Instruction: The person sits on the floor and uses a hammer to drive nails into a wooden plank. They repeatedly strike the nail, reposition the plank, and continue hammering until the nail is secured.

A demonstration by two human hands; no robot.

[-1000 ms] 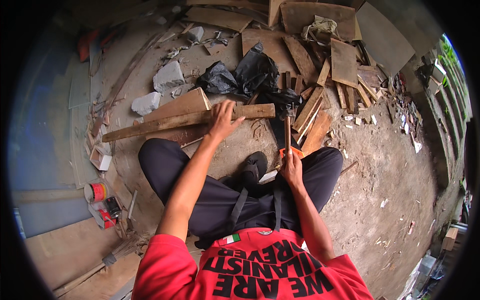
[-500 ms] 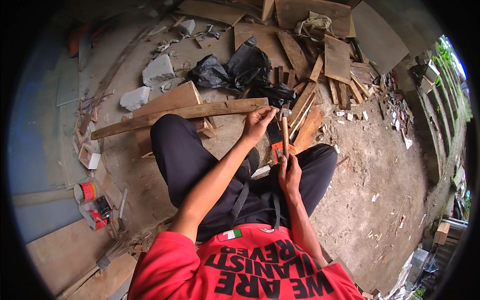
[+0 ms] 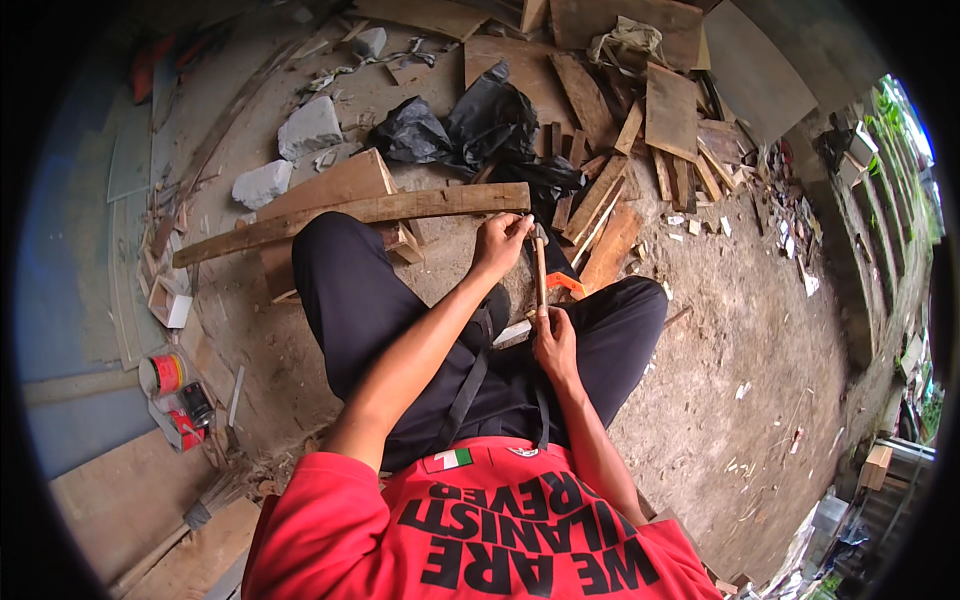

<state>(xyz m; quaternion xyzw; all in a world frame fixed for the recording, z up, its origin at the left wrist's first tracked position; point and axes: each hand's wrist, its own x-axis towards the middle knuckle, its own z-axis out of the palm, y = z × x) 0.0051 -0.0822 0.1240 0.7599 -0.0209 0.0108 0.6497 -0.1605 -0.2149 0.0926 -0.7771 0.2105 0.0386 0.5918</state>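
My right hand [image 3: 556, 342] is closed round the lower part of a hammer's wooden handle [image 3: 541, 272]. The hammer stands nearly upright in the view, its metal head [image 3: 538, 238] close beside my left fingertips. Thumb and fingers of my left hand [image 3: 502, 245] are pinched together at the right end of a long wooden beam [image 3: 440, 203]; whatever they hold is too small to make out. The beam slants across beyond my left knee, above other wood pieces. Just right of the hammer, an orange object [image 3: 567, 286] shows partly between my legs.
Black plastic sheeting [image 3: 490, 115] lies beyond the beam. Scrap boards [image 3: 672, 112] are heaped at the far right. Concrete lumps [image 3: 309, 130] lie far left, and cans [image 3: 162, 374] stand by the left wall. Small debris dots the floor on the right.
Both hands and the hammer have shifted left. The hammer head now sits lower and near my left fingertips, which are at the beam's end. The view has moved slightly.
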